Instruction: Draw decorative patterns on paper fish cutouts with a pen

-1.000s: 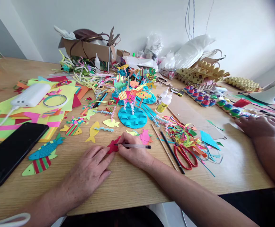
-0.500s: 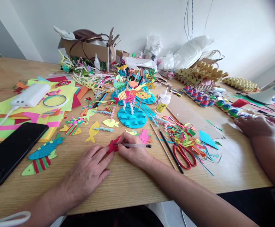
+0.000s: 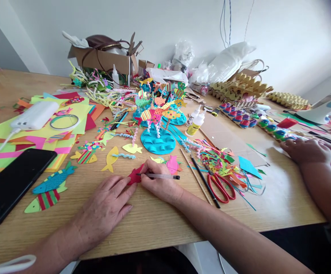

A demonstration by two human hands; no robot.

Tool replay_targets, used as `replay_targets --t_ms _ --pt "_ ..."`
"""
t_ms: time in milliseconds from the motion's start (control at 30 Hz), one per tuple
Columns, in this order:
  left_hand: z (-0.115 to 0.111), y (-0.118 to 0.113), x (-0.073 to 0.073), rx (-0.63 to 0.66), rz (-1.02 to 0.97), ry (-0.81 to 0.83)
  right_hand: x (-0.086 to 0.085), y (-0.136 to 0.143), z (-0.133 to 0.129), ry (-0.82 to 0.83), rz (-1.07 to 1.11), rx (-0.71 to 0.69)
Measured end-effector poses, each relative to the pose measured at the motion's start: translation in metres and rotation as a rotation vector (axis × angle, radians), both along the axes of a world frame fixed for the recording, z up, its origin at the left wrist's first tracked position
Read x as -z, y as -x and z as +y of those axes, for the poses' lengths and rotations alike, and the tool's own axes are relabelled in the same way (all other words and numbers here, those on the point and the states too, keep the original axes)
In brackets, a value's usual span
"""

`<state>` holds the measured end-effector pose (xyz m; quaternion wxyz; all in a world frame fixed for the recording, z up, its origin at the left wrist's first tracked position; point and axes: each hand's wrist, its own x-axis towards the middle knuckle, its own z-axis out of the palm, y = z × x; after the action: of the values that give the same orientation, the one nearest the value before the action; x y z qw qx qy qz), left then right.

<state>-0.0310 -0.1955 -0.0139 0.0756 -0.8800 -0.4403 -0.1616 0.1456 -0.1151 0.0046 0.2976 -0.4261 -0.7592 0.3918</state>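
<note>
My right hand (image 3: pixel 161 179) is closed around a slim pen (image 3: pixel 162 176) with a clear barrel and dark end. The pen's tip touches a small red paper fish (image 3: pixel 135 175) on the table. My left hand (image 3: pixel 108 198) lies flat, its fingertips pressing the fish's near edge and its thumb apart. Part of the fish is hidden under my fingers. Just beyond my right hand lie a pink paper fish (image 3: pixel 173 165) and a yellow one, partly covered. A yellow paper fish (image 3: pixel 110 160) with a twisted blue stem lies beyond my left hand.
Red-handled scissors (image 3: pixel 222 190), a black pencil (image 3: pixel 208 182) and paper scraps (image 3: pixel 219 160) lie to the right. At left are a phone (image 3: pixel 14 186) and coloured sheets (image 3: pixel 82 118). A blue base (image 3: pixel 156 144) carries paper fish. Another person's hands (image 3: pixel 308 150) rest far right.
The view has shifted very slightly. Both my hands, the pen and the red fish keep nearly the same positions.
</note>
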Motion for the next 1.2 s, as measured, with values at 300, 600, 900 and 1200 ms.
replay_targets --t_ms 300,600,900,1200 --pt "0.0003 0.0000 -0.0004 0.005 -0.002 -0.002 0.0007 -0.0018 -0.0004 0.016 0.024 -0.028" --pt "0.0003 0.0000 -0.0011 -0.002 -0.002 0.005 0.0028 -0.0029 -0.0010 0.029 0.031 -0.010" --pt "0.0007 -0.0007 -0.0037 0.016 0.007 -0.029 -0.0013 -0.0013 -0.0021 0.021 0.006 -0.019" --pt "0.0010 -0.0006 -0.0036 0.027 -0.007 -0.039 0.0004 -0.0021 -0.0015 0.029 0.033 -0.022"
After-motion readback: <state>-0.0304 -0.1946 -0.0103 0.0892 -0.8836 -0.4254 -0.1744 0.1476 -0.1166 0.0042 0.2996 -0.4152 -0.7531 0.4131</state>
